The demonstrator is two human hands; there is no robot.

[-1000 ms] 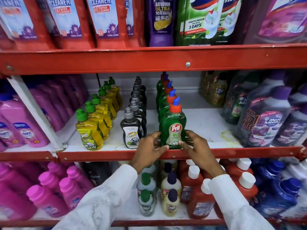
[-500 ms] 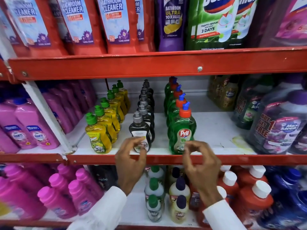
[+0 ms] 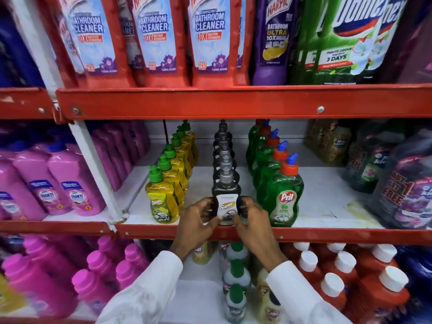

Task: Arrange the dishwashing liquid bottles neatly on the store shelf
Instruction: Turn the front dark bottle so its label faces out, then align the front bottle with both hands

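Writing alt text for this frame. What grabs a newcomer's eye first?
Both hands, left and right, clasp the front black bottle at the middle shelf's red edge. It heads a straight black row, with a yellow row on its left and a green Pril row on its right. Above, big red Bathroom Cleaner packs fill the top shelf.

Bright even light, blurred warped edges

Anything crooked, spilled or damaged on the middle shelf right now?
The three bottle rows stand straight. One oddity: a yellowish stain on the white shelf board, right of the green Pril bottle, like dried spill.
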